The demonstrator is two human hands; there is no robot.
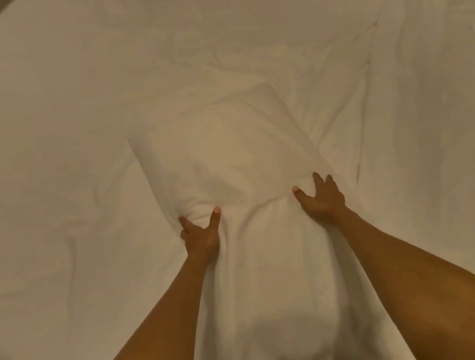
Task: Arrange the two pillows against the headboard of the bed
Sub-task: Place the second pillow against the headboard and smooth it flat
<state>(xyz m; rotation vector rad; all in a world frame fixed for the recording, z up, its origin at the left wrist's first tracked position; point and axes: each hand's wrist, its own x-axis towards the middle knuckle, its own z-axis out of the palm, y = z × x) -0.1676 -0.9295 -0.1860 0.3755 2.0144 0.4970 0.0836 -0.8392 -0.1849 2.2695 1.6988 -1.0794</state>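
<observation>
A soft white fabric-cased pillow [230,180], long and plump, is held out in front of the person over the wide white sheeted bed [48,142], its near end running down between the two bare forearms and out of the bottom of the frame. The left hand [199,233] has its grip closed on the pillow's left edge, thumb pressed on top and fingers tucked into a bunched fold, while the right hand [322,198] has a wider grip, thumb spread inward and fingers wrapped over the right edge, also holding the pillow; the two-sided hold looks meant to keep the limp pillow square while it is carried to its place. Beyond and to the right of the right grip lies a rumpled white mass [441,82], which may be the second pillow or a folded duvet; I cannot tell which in this dim, warm light. No headboard shows anywhere, so where the pillow must go cannot be seen. White on white blurs the pillow's far edge into the sheet, and whether it rests on the bed there or hangs clear is unclear
</observation>
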